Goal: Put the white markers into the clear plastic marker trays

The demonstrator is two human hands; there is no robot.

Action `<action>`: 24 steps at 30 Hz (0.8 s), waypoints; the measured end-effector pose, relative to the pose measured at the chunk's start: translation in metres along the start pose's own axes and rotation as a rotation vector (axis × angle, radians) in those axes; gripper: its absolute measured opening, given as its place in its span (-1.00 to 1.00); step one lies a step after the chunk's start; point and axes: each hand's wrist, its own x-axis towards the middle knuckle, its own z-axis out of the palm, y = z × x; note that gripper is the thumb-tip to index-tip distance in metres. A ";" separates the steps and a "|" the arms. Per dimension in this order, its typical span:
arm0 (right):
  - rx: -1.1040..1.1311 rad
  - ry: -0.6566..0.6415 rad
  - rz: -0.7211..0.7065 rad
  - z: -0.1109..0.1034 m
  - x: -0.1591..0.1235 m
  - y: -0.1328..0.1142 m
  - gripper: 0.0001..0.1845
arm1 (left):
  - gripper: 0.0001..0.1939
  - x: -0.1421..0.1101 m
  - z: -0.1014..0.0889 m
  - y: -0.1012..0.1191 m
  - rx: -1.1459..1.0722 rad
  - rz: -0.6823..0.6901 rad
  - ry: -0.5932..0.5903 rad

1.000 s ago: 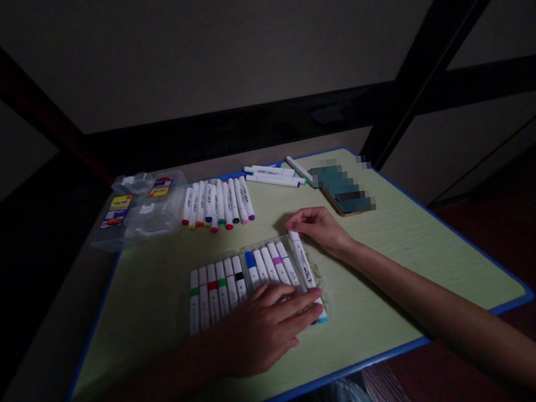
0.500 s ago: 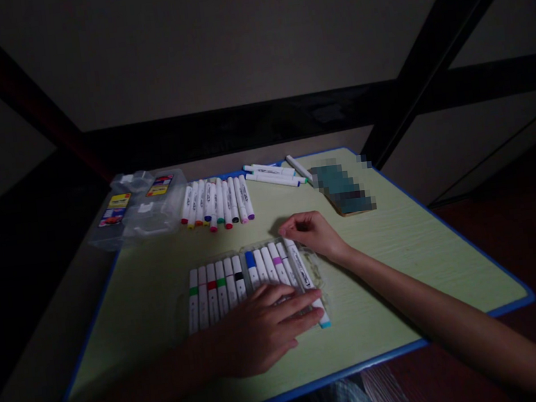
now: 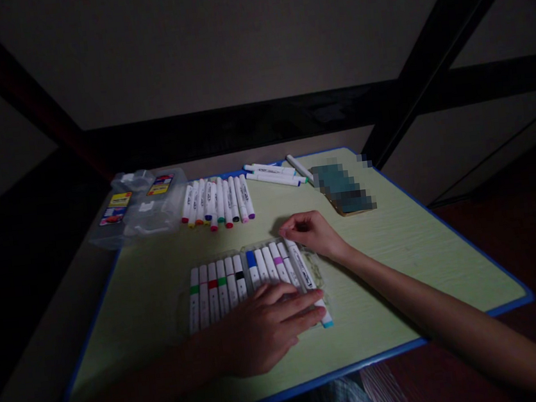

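Note:
A white marker (image 3: 300, 263) with a light blue end lies slanted along the right side of a clear plastic case (image 3: 322, 275). My right hand (image 3: 316, 233) pinches its far end between thumb and fingertips. My left hand (image 3: 263, 330) lies palm down over the near part of the case, fingers stretched out, two fingertips touching the marker near its blue end. To the left, a row of white markers (image 3: 213, 294) with coloured bands fills the case side by side. My left hand hides the lower ends of several of them.
Behind the case lies a group of white markers (image 3: 219, 200) with coloured tips. More loose markers (image 3: 275, 175) rest near the back edge. A clear case lid (image 3: 146, 215) with labels sits at the back left, and a dark, blurred-out flat object (image 3: 344, 189) at the back right of the table (image 3: 424, 260).

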 end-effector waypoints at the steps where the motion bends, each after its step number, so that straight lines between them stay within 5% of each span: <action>1: -0.001 0.000 -0.003 0.000 0.000 0.000 -0.77 | -0.55 0.000 0.000 0.000 -0.002 0.002 -0.001; 24: -0.023 0.035 -0.100 -0.001 0.004 0.005 -0.68 | -0.56 -0.002 0.001 0.000 0.050 0.001 0.007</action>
